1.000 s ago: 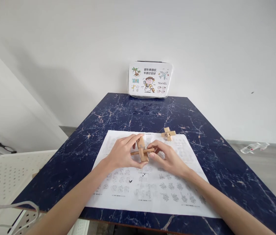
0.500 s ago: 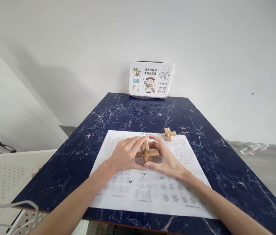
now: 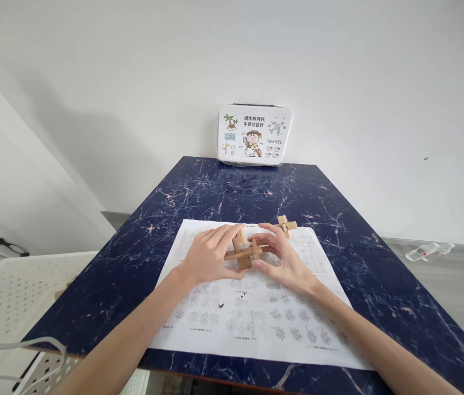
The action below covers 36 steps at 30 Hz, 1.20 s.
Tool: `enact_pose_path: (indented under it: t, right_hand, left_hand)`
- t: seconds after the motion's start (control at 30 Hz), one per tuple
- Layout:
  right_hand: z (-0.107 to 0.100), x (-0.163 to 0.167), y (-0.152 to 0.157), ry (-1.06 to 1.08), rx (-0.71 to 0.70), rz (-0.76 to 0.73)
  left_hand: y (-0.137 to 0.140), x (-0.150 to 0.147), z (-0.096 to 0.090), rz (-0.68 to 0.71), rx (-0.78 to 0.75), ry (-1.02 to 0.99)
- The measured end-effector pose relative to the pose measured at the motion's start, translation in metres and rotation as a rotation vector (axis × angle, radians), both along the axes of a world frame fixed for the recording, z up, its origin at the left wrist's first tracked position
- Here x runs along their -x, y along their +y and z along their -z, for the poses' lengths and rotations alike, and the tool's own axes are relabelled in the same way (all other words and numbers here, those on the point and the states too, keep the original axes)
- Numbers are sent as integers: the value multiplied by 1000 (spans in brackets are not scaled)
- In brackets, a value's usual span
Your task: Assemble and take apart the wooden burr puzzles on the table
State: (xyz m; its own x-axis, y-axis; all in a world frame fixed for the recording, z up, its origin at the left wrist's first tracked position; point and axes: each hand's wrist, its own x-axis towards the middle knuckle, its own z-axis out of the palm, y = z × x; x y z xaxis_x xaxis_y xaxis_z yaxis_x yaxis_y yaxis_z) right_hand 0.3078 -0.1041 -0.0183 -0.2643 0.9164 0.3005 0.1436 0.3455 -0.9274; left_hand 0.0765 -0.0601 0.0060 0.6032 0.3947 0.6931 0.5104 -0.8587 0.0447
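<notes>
I hold the wooden puzzle (image 3: 243, 255) in my left grip (image 3: 208, 254); my right grip (image 3: 288, 265) pinches a slim stick (image 3: 255, 249).

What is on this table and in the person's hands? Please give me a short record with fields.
Left hand: gripping joined wooden blocks between fingers and thumb
Right hand: holding a slim wooden stick at the blocks' right side
Other wooden piece: cross-shaped, beyond the right hand, partly hidden
Paper: white, printed with small diagrams, under the hands
Table: dark blue, marbled
Case: white, cartoon-printed, reads "TRAVEL", at the far end
</notes>
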Motion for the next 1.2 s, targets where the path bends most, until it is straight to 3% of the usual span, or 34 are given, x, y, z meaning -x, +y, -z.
enact_pose_path:
  t: [0.2,0.33,0.47,0.6,0.8,1.2]
  right_hand:
    - [3,-4,5,42,21,46]
    - [6,-7,10,19,4,155]
    - [11,-6,9,-188,-91,282]
    - [14,-3,4,-399,-176,228]
    - [13,-2,1,-487,-228,144]
    - [-6,-3,-2,-241,-237,103]
  left_hand:
    - [2,2,-1,-16,-12,-2]
    - [6,6,0,-110,33,12]
    - [10,7,2,-254,103,-26]
    - [9,5,3,-344,161,-73]
    - [2,-1,3,-279,260,-65]
    - [-3,-4,1,-55,481,-23]
